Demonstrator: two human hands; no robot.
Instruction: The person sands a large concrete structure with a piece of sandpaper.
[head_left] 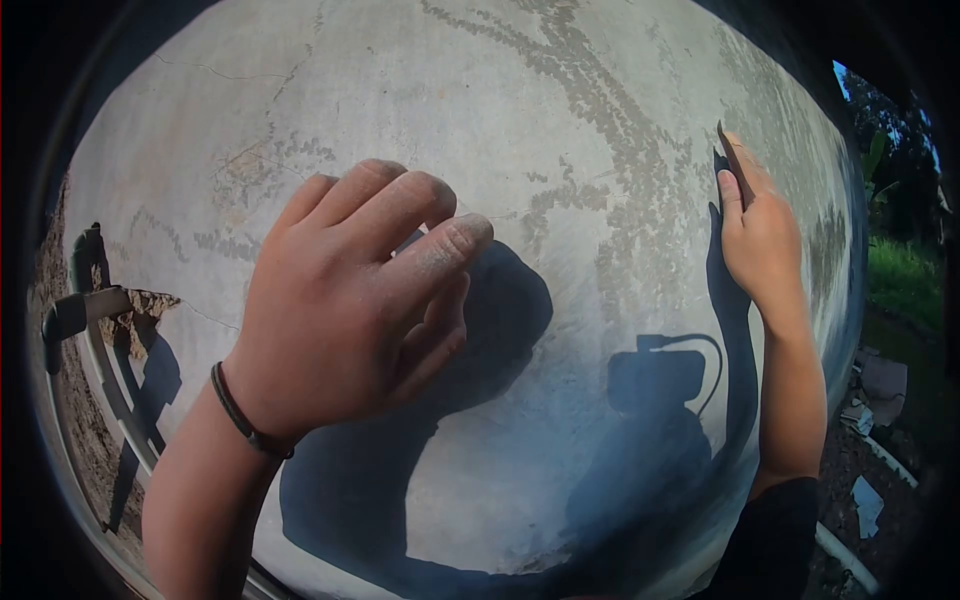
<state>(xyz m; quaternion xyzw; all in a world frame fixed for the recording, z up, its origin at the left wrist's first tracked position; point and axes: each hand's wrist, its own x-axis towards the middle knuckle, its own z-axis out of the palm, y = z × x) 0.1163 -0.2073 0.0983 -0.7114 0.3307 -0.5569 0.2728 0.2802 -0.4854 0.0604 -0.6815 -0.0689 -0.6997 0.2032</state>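
Observation:
My left hand (345, 290) is raised in front of a grey plastered wall (480, 130), its back toward me and its fingers curled in. Pale dust coats the thumb, which lies close to the bent forefinger. The palm side faces away, so I cannot tell what the fingers hold. A dark band circles the left wrist. Farther right, my right hand (762, 235) rests at the wall with its fingers stretched upward and the thumb alongside. Dark shadows of its fingers fall on the plaster beside it.
Pipes with a dark fitting (66, 318) stand at the left, by a broken patch (140, 325) of wall. Cracks and darker rough marks run across the plaster. Shadows of my head and arms cover its lower part. Rubble (868, 505) and grass lie beyond the right edge.

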